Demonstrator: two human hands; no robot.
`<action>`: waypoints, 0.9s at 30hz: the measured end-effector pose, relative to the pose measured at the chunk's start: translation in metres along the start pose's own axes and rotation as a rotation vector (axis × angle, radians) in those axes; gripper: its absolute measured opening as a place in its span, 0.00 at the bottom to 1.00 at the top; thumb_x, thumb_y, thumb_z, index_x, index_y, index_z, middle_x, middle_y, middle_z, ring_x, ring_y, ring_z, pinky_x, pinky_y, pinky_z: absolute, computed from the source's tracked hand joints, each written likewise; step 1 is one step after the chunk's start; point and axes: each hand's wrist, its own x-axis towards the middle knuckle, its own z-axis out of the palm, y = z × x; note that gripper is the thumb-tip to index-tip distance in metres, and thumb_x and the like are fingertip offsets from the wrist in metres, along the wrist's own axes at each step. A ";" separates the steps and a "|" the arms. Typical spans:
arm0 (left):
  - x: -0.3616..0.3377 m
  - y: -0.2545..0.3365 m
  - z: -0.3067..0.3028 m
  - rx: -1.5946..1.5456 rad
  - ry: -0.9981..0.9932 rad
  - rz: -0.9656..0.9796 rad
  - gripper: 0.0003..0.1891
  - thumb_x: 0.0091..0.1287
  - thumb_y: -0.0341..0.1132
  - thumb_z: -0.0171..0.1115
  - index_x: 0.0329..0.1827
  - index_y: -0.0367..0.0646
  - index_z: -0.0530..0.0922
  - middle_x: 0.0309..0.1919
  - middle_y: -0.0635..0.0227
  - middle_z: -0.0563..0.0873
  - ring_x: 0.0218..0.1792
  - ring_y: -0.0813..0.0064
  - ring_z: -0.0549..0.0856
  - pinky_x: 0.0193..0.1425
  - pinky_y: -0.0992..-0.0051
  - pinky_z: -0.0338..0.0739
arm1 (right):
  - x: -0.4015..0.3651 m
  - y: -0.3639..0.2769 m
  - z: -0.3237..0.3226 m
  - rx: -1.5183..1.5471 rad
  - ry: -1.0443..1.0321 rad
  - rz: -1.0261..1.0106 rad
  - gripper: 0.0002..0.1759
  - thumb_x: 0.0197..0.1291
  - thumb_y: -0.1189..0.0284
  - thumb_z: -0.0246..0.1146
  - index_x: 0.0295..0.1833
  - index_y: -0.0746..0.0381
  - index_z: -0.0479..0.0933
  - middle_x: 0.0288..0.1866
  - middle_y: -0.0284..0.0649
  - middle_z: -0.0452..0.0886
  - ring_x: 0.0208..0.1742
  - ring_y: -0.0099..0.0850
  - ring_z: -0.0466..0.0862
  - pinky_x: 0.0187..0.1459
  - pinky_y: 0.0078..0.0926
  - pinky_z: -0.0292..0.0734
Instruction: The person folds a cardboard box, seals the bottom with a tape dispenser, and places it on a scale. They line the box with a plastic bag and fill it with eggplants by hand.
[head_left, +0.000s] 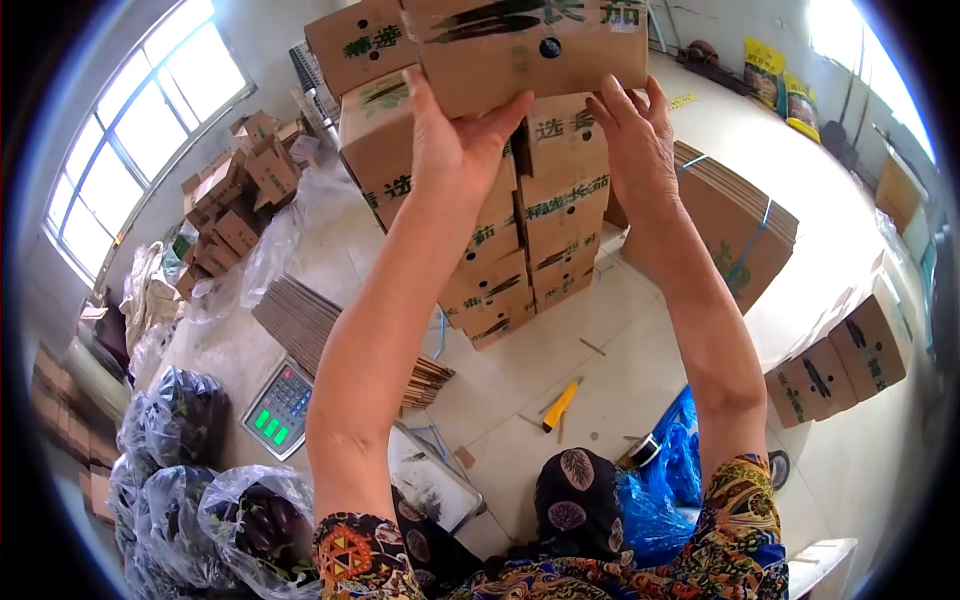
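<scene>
A cardboard box point(530, 60) with green and black printing sits at the top of a tall stack of similar boxes point(562, 200), tilted slightly in view. My left hand point(455, 135) presses on its lower front edge, thumb and a finger apart against the cardboard. Against the lower right corner of the same box are the fingers of my right hand point(640, 135). Both arms reach up and forward, holding it between them. Another printed box point(360, 30) adjoins it on the left. The far side of the held box is out of sight.
A digital scale point(278, 412) stands beside flattened cardboard point(330, 335). Bags of eggplants point(262, 530) lie at lower left. A yellow utility knife point(562, 405) is on the floor. Strapped cardboard sheets point(735, 225) and more boxes point(840, 365) are at right.
</scene>
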 end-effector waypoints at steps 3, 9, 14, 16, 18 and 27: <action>0.027 -0.022 -0.009 0.008 -0.012 0.018 0.28 0.75 0.57 0.48 0.65 0.43 0.66 0.59 0.60 0.75 0.60 0.58 0.78 0.58 0.54 0.84 | 0.014 0.013 -0.019 -0.151 -0.099 -0.033 0.48 0.66 0.67 0.64 0.81 0.57 0.39 0.78 0.45 0.54 0.72 0.38 0.67 0.67 0.34 0.68; 0.039 -0.041 -0.014 0.353 -0.158 0.096 0.23 0.72 0.41 0.62 0.63 0.41 0.65 0.59 0.59 0.75 0.58 0.59 0.79 0.58 0.60 0.85 | 0.036 0.030 -0.044 -0.270 -0.174 0.014 0.48 0.69 0.68 0.59 0.82 0.46 0.34 0.83 0.45 0.42 0.76 0.40 0.62 0.68 0.33 0.67; 0.072 -0.047 -0.019 0.514 -0.017 0.198 0.24 0.66 0.34 0.69 0.59 0.42 0.67 0.53 0.58 0.79 0.49 0.62 0.85 0.48 0.65 0.88 | 0.052 0.050 -0.055 -0.429 -0.287 0.019 0.45 0.67 0.67 0.60 0.82 0.45 0.42 0.82 0.45 0.49 0.77 0.41 0.61 0.70 0.37 0.63; 0.085 -0.045 -0.026 0.572 0.071 0.153 0.22 0.66 0.32 0.68 0.58 0.40 0.67 0.47 0.56 0.82 0.40 0.64 0.87 0.39 0.69 0.88 | 0.052 0.056 -0.044 -0.576 -0.297 0.058 0.44 0.66 0.65 0.61 0.82 0.46 0.45 0.81 0.46 0.53 0.78 0.42 0.60 0.71 0.39 0.62; 0.087 -0.033 -0.020 0.702 0.152 0.046 0.21 0.66 0.29 0.65 0.57 0.36 0.66 0.40 0.54 0.84 0.29 0.66 0.88 0.27 0.73 0.88 | 0.052 0.078 -0.048 -0.616 -0.286 0.051 0.41 0.65 0.64 0.61 0.81 0.49 0.51 0.81 0.46 0.54 0.79 0.44 0.58 0.73 0.41 0.59; 0.085 -0.052 0.015 1.137 0.316 -0.090 0.18 0.71 0.42 0.62 0.51 0.36 0.71 0.29 0.51 0.87 0.21 0.69 0.86 0.18 0.78 0.79 | 0.033 0.106 -0.053 -1.099 -0.387 -0.153 0.39 0.58 0.69 0.64 0.77 0.57 0.60 0.82 0.48 0.47 0.77 0.54 0.55 0.75 0.43 0.55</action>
